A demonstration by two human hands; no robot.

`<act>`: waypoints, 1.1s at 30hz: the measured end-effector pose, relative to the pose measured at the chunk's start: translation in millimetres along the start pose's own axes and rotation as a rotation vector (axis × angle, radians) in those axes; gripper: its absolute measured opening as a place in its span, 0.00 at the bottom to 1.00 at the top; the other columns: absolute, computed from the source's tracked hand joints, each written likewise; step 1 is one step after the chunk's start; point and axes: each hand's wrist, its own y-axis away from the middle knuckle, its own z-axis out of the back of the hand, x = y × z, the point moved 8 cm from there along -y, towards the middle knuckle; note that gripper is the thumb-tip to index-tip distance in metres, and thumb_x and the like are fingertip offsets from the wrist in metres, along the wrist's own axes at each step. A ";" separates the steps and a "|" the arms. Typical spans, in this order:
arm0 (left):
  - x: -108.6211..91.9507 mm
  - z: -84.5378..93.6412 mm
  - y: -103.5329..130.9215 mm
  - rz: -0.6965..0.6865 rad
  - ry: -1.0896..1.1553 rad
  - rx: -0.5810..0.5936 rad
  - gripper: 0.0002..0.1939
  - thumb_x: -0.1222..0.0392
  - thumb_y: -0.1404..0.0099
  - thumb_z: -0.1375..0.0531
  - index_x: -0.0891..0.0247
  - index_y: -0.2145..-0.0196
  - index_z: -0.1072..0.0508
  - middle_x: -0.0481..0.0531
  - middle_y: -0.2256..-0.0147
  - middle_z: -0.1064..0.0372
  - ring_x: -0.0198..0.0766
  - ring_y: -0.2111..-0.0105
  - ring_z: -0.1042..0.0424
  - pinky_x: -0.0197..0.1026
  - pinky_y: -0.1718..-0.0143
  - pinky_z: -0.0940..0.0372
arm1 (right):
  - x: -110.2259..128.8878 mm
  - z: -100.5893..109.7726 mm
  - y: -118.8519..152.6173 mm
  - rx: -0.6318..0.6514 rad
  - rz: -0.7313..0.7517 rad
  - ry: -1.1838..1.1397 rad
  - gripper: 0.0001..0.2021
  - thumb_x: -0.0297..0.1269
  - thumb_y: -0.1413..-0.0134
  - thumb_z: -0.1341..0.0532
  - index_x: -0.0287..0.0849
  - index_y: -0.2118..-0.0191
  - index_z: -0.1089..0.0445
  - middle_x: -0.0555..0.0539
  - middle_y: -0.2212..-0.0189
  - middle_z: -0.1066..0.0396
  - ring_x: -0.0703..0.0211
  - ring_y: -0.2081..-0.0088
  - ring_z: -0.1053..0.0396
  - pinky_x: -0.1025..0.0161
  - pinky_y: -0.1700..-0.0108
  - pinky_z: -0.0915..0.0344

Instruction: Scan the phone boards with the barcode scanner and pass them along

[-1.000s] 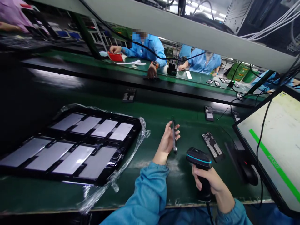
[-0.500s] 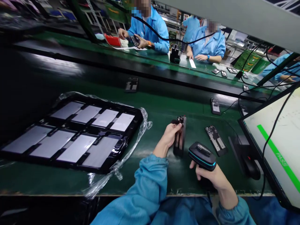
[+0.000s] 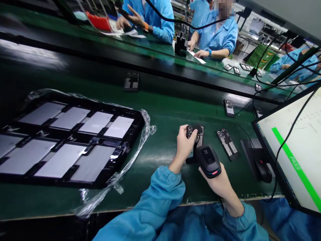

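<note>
In the head view, the left hand [image 3: 185,144] grips a phone chassis [image 3: 200,140] near its upper end, thumb across it, above the green bench [image 3: 160,194]. The right hand [image 3: 217,180] is wrapped around a handheld barcode scanner [image 3: 208,160], whose black head hides part of the chassis's lower end; whether they touch cannot be told. Just right of them lies a second phone chassis [image 3: 227,144], then a computer mouse [image 3: 262,170] and a monitor [image 3: 308,140] with a green PASS band, crossed by a hanging cable [image 3: 297,117]. To the left, a black tray [image 3: 137,119] holds two rows of flat grey rectangular pieces [image 3: 119,127], with crumpled clear film [image 3: 115,182] along its edge. Another chassis [image 3: 131,82] lies beyond the tray, and one more [image 3: 229,107] farther back on the right. Across the bench, co-workers in blue [image 3: 217,42] sit.
</note>
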 end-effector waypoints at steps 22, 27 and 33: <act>-34.9 13.4 18.0 -0.126 -0.092 -0.166 0.08 0.57 0.36 0.40 0.60 0.59 0.31 0.50 0.66 0.30 0.36 0.67 0.29 0.38 0.62 0.36 | 58.2 11.4 -5.0 0.065 -0.016 -0.012 0.11 0.43 0.50 0.31 0.42 0.70 0.30 0.47 0.76 0.27 0.54 0.73 0.30 0.59 0.69 0.31; -36.1 12.7 23.1 -0.110 -0.032 -0.166 0.19 0.58 0.38 0.38 0.61 0.50 0.36 0.47 0.71 0.31 0.38 0.71 0.29 0.39 0.66 0.36 | 62.9 11.8 -2.6 0.109 -0.016 -0.028 0.12 0.45 0.48 0.33 0.41 0.70 0.28 0.50 0.82 0.32 0.56 0.76 0.32 0.61 0.73 0.33; -32.1 11.9 25.7 -0.117 -0.024 -0.195 0.22 0.59 0.39 0.37 0.60 0.48 0.37 0.49 0.67 0.30 0.39 0.66 0.27 0.41 0.63 0.34 | 52.4 17.4 4.9 0.143 -0.049 -0.079 0.15 0.48 0.45 0.33 0.40 0.72 0.29 0.51 0.83 0.34 0.61 0.80 0.37 0.63 0.75 0.35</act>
